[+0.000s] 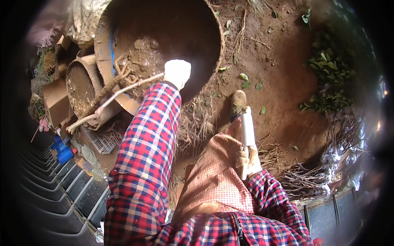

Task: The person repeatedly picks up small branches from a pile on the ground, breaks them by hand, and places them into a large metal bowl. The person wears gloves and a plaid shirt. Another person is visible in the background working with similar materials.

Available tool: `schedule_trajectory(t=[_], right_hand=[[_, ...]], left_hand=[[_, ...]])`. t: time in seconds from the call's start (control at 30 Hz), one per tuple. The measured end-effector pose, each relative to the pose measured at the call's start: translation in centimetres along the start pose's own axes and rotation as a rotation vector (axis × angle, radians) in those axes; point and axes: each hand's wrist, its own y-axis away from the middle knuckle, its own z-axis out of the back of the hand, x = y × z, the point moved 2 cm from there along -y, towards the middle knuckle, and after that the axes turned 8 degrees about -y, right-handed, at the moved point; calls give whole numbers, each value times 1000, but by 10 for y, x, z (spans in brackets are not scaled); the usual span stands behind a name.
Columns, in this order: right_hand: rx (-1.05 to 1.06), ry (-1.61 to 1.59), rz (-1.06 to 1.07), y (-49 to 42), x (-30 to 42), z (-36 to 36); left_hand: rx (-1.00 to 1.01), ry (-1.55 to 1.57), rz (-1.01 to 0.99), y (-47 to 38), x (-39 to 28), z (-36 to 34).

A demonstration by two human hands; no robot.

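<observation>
My left hand (pixel 178 72) is bleached by glare over a big round tub (pixel 219 33) of dark wet mud; its fingers cannot be made out. One end of a long bare woody stick (pixel 123 90) meets this hand, and the stick slants down to the left over a smaller muddy bucket (pixel 80 80) lying tilted. Beside it, tangled muddy roots (pixel 124 72) rest against a lump of wet mud (pixel 147 52) in the tub. My right hand (pixel 248 158) is closed around the handle of a hand tool with a broad pale blade (pixel 248 129), held upright in front of the checked apron.
Leafy cuttings (pixel 329 67) and bundled bare twigs (pixel 304 181) lie to the right. Fine roots (pixel 197 126) spread below the tub. Left are a cardboard box (pixel 57 98), a white plastic crate (pixel 100 141), a blue object (pixel 64 153) and black ribbed trays (pixel 83 184). My boot (pixel 239 100) stands on soil.
</observation>
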Motion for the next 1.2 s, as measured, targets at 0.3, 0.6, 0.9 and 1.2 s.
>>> schedule_trajectory(t=[0.3,0.6,0.9,1.2], right_hand=[[-133,205,106,6,11,-27],[-247,839,316,40,-54,-129],[292,1366,459,0,-174,-222],[380,1365,295,-68,-312,-206]], left_hand=[[-60,110,39,105,50,25],[18,1344,394,202,73,-8],[-90,2411,479,287,67,-29],[-334,2390,443,360,84,40]])
